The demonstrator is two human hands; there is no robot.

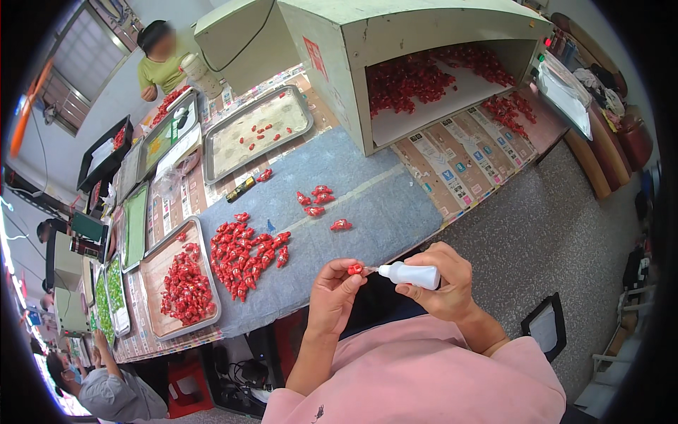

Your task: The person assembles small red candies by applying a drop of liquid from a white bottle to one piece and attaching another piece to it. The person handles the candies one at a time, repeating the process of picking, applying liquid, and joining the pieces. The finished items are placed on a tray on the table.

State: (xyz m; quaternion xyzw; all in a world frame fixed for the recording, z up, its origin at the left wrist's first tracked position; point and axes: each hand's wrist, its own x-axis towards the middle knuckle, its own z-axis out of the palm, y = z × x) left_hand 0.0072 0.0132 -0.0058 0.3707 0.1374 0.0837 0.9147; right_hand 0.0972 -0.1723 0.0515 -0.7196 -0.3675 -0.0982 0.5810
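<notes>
Between thumb and fingers, my left hand point(335, 291) pinches a small red plastic piece point(354, 269) just beyond the table's front edge. My right hand point(446, 283) is wrapped round a white squeeze bottle point(415, 275), tipped sideways. Its thin nozzle points left at the red piece; whether the tip touches it I cannot tell. On the blue cloth point(381, 185) ahead lie several loose red pieces point(314, 200), with one single piece point(341, 225) nearest my hands. A larger heap of red pieces point(244, 254) lies to the left.
A metal tray point(150, 311) of red pieces stands at the left, a second tray point(208, 157) with few pieces farther back. A black-and-gold tube point(241, 189) lies between. The large pale machine point(353, 92) holds more red pieces. Co-workers sit far left point(127, 392) and at the back point(164, 71).
</notes>
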